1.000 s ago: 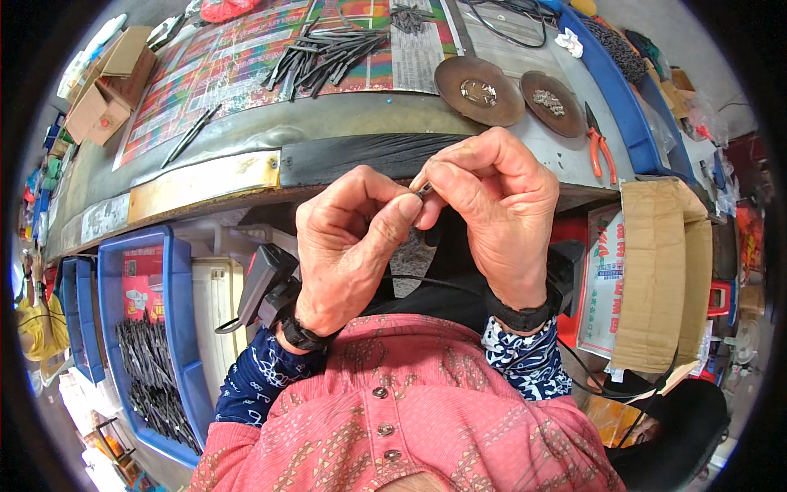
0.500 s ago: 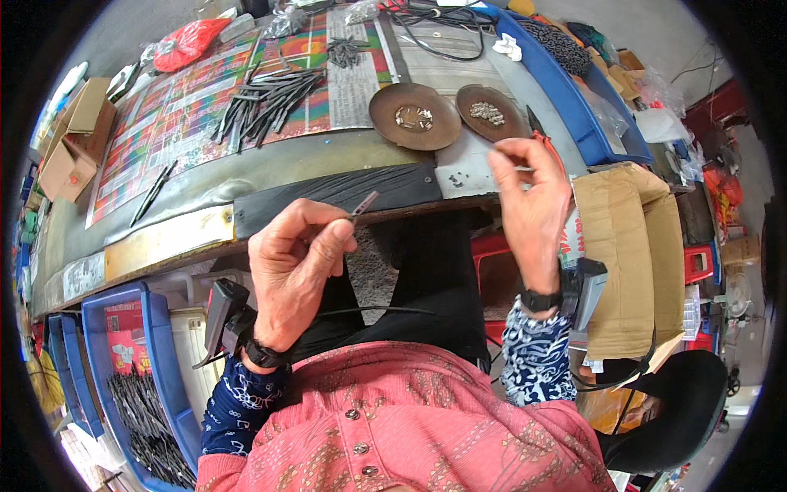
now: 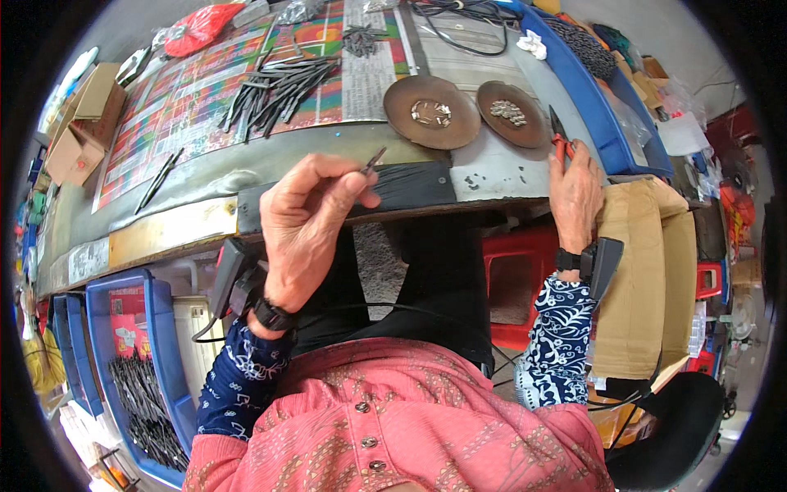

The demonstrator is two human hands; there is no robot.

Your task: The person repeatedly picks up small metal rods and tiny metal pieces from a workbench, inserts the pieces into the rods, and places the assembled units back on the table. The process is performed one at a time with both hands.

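Note:
Between the thumb and fingers of my left hand point(image 3: 310, 225) is a small, thin dark strip point(image 3: 375, 159) with a narrow tip, held above the table's front edge. My right hand point(image 3: 576, 197) has its fingers on the red handles of long-nose pliers point(image 3: 559, 135), whose dark pointed jaws lie on the table, aimed away from me. Part of the handles is hidden under the fingers. Close to the jaws stands a round brown dish point(image 3: 533, 131) with small silvery metal pieces. Left of it, a larger brown dish point(image 3: 402, 123) bears a ring of similar bits.
A pile of black strips point(image 3: 275, 94) lies on colourful printed sheets. Two more strips point(image 3: 160, 180) rest at the left. Along the right edge runs a long blue tray point(image 3: 611, 123), with an open cardboard box point(image 3: 631, 287) below. A blue bin point(image 3: 160, 353) stands lower left.
My right hand has come down to the right and closed on the pliers' handles. My left hand has risen slightly, turning the strip. The whole view has shifted a little.

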